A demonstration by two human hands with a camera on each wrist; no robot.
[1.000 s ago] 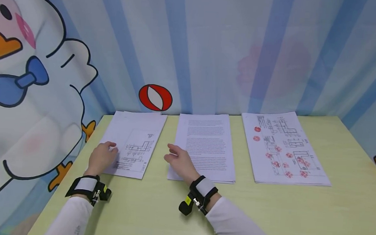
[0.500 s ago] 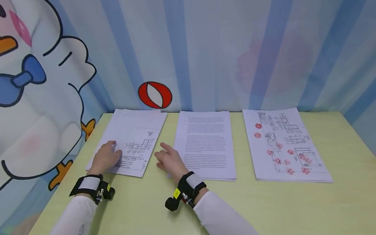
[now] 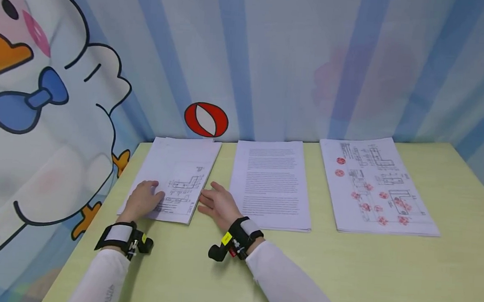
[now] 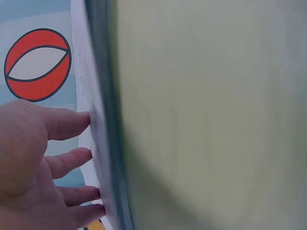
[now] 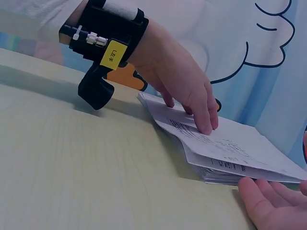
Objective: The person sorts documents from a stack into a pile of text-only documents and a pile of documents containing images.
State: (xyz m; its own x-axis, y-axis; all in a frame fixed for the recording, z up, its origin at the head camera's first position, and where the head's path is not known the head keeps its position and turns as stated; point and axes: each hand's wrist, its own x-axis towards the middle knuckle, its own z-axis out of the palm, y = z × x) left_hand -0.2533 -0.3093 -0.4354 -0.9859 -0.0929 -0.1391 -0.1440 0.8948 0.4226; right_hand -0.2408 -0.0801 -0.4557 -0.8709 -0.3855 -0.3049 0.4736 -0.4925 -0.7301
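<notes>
At the left of the table lies a stack of printed sheets [image 3: 189, 154] with a line drawing on top. My left hand [image 3: 141, 201] rests its fingertips on the stack's near left part; the left wrist view shows those fingertips [image 4: 84, 154] against the paper. Beside the stack's right edge is my right hand [image 3: 221, 205], its fingers extended. In the right wrist view its fingertips [image 5: 247, 184] are low at the edge, and whether they touch the paper is hard to tell. The upper sheets [image 5: 216, 152] stand slightly raised off the rest along that edge.
A second stack [image 3: 271, 186] covered in text lines lies in the middle, just right of my right hand. Farther right is a third stack [image 3: 374, 188] with drawings and red stamp marks. Behind the pale yellow table [image 3: 367, 281] hangs a striped curtain [image 3: 281, 69].
My right hand has moved left from over the middle stack to the left stack's right edge. The left hand stays on the left stack, having shifted slightly.
</notes>
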